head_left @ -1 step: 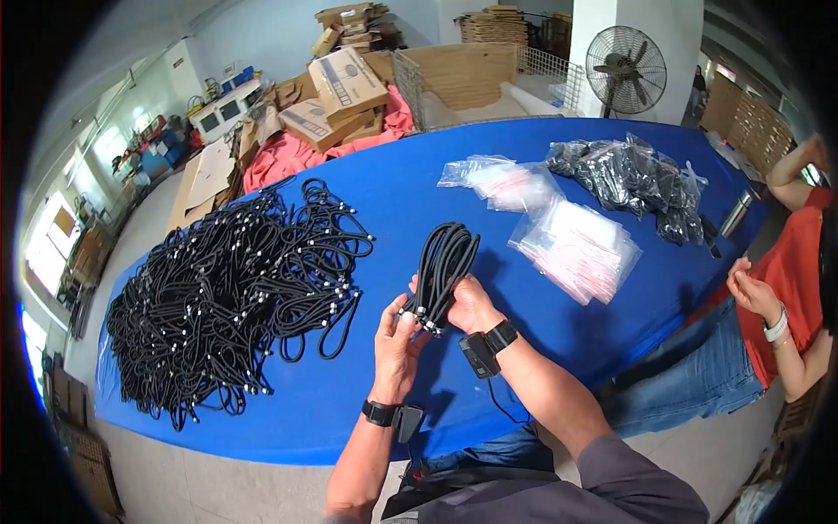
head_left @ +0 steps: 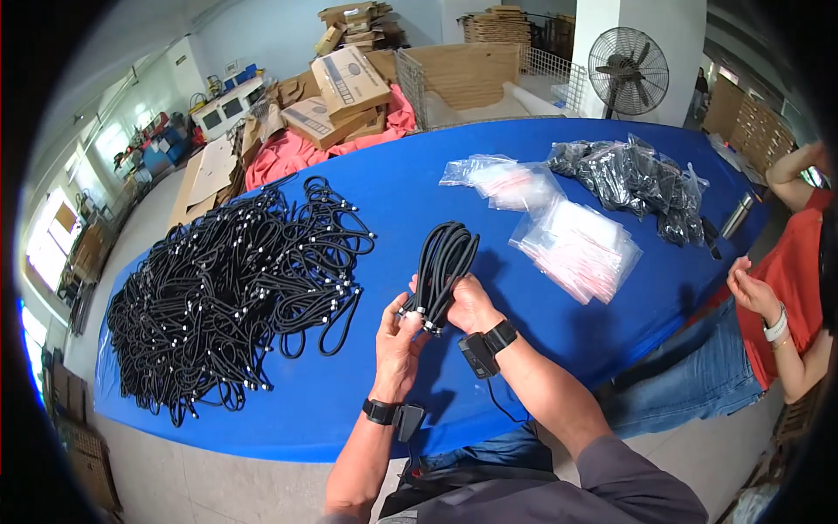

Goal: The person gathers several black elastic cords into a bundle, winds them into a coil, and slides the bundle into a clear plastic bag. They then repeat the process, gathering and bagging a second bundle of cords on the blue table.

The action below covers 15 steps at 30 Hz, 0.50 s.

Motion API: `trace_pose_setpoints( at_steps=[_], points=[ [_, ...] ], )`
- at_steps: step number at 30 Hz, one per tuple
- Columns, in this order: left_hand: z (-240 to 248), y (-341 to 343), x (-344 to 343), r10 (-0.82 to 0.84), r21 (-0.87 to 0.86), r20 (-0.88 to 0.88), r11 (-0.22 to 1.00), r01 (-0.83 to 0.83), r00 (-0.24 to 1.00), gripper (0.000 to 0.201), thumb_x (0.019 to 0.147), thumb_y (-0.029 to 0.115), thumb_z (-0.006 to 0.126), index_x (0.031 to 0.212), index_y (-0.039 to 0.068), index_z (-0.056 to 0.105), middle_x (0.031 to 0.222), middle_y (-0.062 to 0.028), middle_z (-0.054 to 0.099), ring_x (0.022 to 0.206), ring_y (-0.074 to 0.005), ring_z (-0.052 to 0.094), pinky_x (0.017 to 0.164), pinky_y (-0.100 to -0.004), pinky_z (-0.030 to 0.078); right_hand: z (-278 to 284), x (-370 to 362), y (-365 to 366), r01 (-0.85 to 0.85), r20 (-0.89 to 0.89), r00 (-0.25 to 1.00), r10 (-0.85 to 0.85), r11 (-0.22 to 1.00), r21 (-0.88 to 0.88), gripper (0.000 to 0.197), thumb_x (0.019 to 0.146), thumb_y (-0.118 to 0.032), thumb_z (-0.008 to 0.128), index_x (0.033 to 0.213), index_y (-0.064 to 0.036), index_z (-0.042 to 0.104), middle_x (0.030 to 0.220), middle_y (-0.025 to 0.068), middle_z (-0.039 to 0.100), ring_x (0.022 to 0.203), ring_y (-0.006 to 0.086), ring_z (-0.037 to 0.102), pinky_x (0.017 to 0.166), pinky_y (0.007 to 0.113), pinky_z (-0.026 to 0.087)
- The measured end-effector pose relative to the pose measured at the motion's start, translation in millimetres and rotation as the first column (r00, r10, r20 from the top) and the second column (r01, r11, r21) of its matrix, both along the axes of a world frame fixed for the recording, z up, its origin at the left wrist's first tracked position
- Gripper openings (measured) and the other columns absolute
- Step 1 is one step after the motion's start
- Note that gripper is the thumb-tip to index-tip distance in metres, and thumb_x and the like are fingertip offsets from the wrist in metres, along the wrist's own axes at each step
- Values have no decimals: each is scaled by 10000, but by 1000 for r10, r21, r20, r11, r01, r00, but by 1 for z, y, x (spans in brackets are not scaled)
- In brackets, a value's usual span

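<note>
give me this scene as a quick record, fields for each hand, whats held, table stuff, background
left hand: gripping the bundle near its silver-tipped ends
right hand: gripping the bundle from its right side
held: bundle of black cords, looped end up, above the table
surface: blue-covered table
table left: large loose pile of black cords
table right: flat clear bags; behind them, clear bags with dark contents; metal flask
background: standing fan, cardboard boxes
nearby: co-worker in red top
</note>
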<state>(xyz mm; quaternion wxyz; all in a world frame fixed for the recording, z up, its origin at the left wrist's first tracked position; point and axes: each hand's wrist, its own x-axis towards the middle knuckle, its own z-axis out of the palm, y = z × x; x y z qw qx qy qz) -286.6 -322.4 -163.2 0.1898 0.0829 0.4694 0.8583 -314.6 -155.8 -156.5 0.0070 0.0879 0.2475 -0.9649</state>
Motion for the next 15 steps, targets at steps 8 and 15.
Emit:
trace_pose_setpoints(
  at_steps=[8, 15],
  points=[
    [-9, 4, 23, -8, -82, -145, 997, -4, 989, 656, 922, 94, 746, 1491, 45, 424, 1242, -75, 627, 1029, -154, 647, 912, -345, 552, -13, 22, 5, -15, -182, 982, 44, 987, 161, 231, 938, -3, 611, 1160, 42, 650, 1065, 170, 724, 946, 292, 738, 866, 430, 630],
    [17, -17, -24, 25, -185, -211, 981, -66, 977, 804, 904, 200, 791, 1542, 2, 345, 1330, -139, 600, 1137, -201, 619, 1024, -381, 489, -11, 12, 35, -156, -202, 944, 260, 895, 418, 278, 922, -14, 623, 1199, 7, 631, 1044, 115, 725, 942, 196, 725, 862, 350, 612]
  ],
)
